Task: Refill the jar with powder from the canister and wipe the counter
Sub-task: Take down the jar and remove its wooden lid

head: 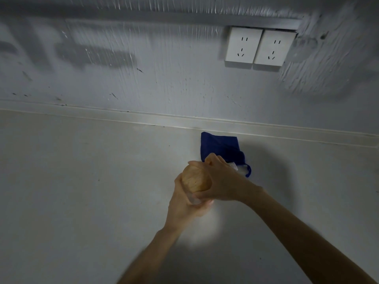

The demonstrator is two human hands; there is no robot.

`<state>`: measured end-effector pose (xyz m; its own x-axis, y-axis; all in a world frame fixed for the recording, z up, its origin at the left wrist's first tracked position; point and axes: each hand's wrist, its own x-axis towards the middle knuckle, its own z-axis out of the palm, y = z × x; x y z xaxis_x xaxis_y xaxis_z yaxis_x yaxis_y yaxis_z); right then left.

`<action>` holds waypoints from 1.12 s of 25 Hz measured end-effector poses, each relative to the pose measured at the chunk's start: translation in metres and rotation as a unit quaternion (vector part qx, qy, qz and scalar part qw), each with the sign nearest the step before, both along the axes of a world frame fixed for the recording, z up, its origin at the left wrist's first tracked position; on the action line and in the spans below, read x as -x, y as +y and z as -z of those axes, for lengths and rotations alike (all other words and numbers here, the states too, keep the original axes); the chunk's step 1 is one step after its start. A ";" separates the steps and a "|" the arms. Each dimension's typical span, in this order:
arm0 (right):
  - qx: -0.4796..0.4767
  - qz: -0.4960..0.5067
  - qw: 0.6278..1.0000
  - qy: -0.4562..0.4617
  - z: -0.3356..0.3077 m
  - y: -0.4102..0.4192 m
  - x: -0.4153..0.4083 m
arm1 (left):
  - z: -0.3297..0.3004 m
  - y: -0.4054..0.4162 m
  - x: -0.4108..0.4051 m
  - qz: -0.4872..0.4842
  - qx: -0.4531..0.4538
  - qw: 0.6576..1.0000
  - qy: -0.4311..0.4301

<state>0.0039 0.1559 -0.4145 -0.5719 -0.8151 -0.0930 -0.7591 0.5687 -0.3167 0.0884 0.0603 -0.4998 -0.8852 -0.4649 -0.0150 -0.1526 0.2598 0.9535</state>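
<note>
Two hands met over the middle of a pale grey bench, both wrapped round one jar. The left hand was closed around the clear body of the jar from below, and the right hand was curled over the round wooden lid on top, fingers bent tight on its edge. So little of the glass showed between the hands that I could not tell what was inside. Just behind the right hand lay a dark blue cloth, folded and a bit crumpled, flat on the bench and close to the low raised lip where the bench met the wall. Something white peeked out at the cloth's right corner, too blurry to name. The wall was grey, with scratches and small dark marks. Two white sockets sat side by side high on the right. The bench had wide bare room on the left and in front of the arms, with only a few tiny specks. The right side was in shadow.
</note>
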 end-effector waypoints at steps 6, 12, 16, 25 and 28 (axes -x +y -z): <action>-0.053 -0.070 0.996 -0.005 -0.015 -0.001 0.008 | 0.005 -0.009 0.002 0.024 0.034 0.999 -0.023; -0.131 -0.124 0.983 -0.042 -0.030 -0.007 0.023 | 0.004 -0.021 0.008 0.109 0.061 0.991 -0.040; -0.231 -0.143 0.962 -0.027 -0.037 -0.015 0.026 | -0.002 -0.032 0.015 0.181 0.037 0.981 -0.058; 0.072 0.042 0.976 -0.200 -0.035 0.034 0.030 | 0.002 -0.034 0.014 0.192 -0.008 0.981 -0.035; 0.215 0.105 0.940 -0.244 -0.012 0.059 0.026 | 0.000 -0.034 0.012 0.192 -0.018 0.981 -0.026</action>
